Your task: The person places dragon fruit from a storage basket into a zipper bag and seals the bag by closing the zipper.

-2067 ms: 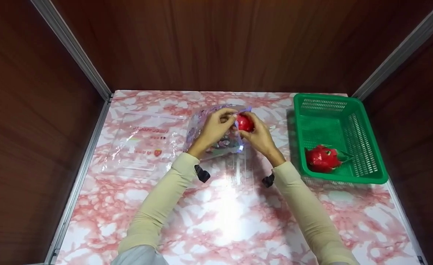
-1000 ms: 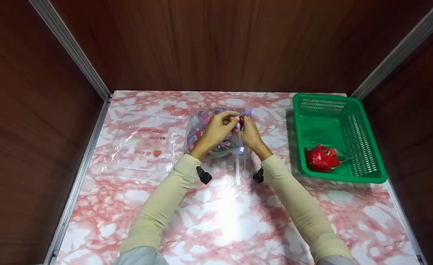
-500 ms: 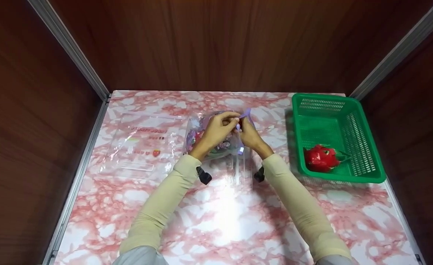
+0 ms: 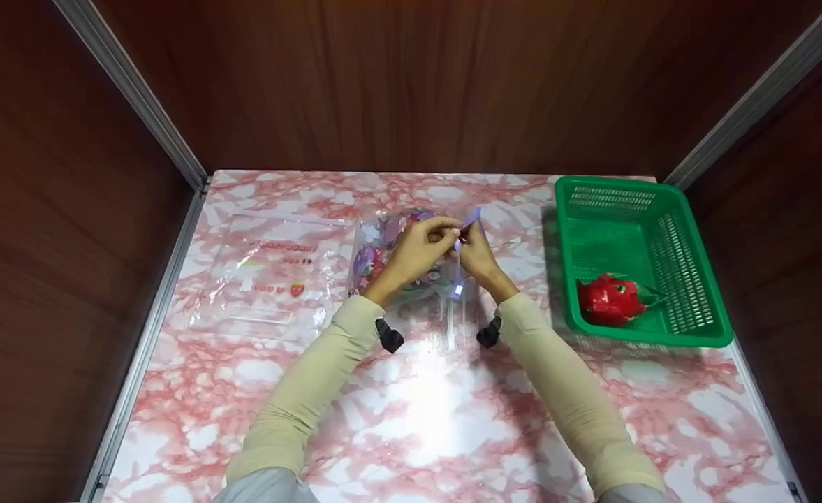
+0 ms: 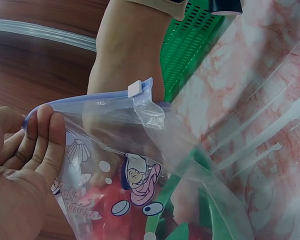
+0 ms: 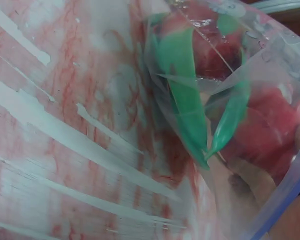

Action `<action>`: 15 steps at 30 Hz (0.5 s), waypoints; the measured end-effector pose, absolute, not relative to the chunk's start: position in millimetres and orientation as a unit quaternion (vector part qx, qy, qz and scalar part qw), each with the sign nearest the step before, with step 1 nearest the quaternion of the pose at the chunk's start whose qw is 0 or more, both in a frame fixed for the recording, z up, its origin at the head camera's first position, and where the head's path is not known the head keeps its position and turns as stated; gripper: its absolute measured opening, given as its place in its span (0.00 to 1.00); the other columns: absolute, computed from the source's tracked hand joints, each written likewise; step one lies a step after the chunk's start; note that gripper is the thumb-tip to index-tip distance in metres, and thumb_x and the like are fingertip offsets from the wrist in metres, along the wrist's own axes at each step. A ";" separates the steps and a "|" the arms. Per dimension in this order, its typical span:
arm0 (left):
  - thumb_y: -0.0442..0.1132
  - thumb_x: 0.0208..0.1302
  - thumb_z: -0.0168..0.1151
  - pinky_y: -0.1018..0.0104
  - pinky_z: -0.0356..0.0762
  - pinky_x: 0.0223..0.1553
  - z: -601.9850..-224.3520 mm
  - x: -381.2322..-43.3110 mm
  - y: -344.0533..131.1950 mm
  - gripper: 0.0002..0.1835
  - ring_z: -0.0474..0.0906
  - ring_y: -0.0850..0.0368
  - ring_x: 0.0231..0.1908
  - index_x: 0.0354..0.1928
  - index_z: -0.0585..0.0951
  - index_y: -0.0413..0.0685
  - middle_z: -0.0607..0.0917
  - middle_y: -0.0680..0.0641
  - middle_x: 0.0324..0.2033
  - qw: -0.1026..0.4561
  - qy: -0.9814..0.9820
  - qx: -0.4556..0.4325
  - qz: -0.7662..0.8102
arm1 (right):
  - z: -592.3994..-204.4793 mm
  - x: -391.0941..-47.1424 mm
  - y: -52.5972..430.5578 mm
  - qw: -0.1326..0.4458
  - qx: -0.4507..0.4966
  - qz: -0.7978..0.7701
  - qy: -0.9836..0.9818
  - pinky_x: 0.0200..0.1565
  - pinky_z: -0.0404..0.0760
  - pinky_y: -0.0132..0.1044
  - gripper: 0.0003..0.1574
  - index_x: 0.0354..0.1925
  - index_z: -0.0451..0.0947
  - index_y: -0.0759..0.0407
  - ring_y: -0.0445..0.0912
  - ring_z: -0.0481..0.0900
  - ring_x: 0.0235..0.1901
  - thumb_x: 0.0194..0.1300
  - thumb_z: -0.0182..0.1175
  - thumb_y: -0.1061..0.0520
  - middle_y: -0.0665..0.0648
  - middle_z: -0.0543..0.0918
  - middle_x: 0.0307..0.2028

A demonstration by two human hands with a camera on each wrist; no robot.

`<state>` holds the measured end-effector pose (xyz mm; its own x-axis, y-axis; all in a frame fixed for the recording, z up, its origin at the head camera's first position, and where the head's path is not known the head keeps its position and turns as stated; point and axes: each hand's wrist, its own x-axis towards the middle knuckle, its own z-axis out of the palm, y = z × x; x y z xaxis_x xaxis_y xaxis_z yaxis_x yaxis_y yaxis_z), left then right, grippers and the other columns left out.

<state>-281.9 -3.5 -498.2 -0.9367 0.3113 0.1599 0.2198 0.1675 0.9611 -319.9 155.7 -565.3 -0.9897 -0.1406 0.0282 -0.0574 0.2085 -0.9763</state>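
Note:
My left hand [image 4: 416, 253] pinches the lilac zip edge of a clear printed zip bag [image 4: 372, 241]. In the left wrist view its fingertips grip that edge, well to the left of the white slider [image 5: 134, 88]. My right hand [image 4: 479, 255] reaches through the bag's mouth. Inside, its fingers grip a red dragon fruit [image 6: 270, 131], seen through the plastic in the right wrist view. Another red fruit [image 6: 215, 52] with long green leaves lies deeper in the bag. The plastic and its print partly hide the fingers and fruit.
At the right stands a green basket [image 4: 570, 272] with one dragon fruit [image 4: 610, 300] in its near left corner. A second clear zip bag [image 4: 264, 272] with red print lies flat at the left. Wooden panels enclose the marbled table [image 4: 355, 433].
The right hand has moved left with the red fruit, from the bag's mouth into the bag. The left hand stays at the zip edge, shifted slightly right. Basket and flat bag look unchanged.

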 end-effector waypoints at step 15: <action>0.34 0.79 0.61 0.66 0.89 0.38 -502.7 -279.2 -4.9 0.15 0.85 0.64 0.33 0.61 0.85 0.37 0.89 0.40 0.41 0.053 0.747 0.179 0.637 | -574.8 -316.7 155.4 0.033 -0.087 -0.621 0.778 0.69 0.73 0.43 0.33 0.71 0.53 0.71 0.61 0.68 0.72 0.76 0.56 0.70 0.76 0.71 0.69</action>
<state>-279.2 -4.9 -502.7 -0.9300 0.3360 0.1491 0.2002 0.1230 0.9720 -316.7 155.4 -574.8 -0.9826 -0.1764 0.0574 -0.0952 0.2138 -0.9722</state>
